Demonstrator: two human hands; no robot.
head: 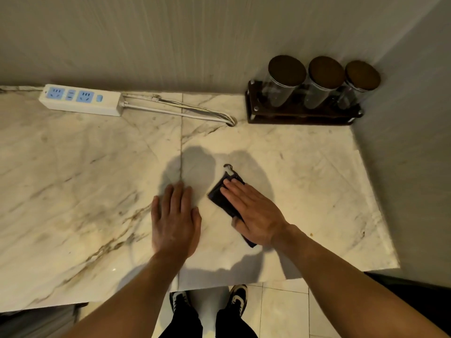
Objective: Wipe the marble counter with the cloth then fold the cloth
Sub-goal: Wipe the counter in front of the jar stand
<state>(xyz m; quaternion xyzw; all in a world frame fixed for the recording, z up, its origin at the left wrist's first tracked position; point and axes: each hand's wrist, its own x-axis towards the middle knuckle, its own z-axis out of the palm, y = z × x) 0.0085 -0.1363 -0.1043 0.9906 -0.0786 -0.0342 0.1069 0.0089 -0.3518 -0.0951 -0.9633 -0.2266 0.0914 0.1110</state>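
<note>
A dark cloth (220,197), folded into a small narrow rectangle, lies on the marble counter (85,179) near its front middle. A thin loop sticks out of the cloth's far corner. My right hand (251,213) lies flat on top of the cloth, fingers together, and covers most of it. To the left of the cloth, my left hand (174,220) rests palm down on the bare marble with fingers spread a little. It does not touch the cloth.
A white power strip (80,100) with its cable lies along the back wall at the left. A dark wooden rack (302,113) with three lidded jars stands in the back right corner. The counter's front edge runs just below my wrists, with the floor and my shoes beyond.
</note>
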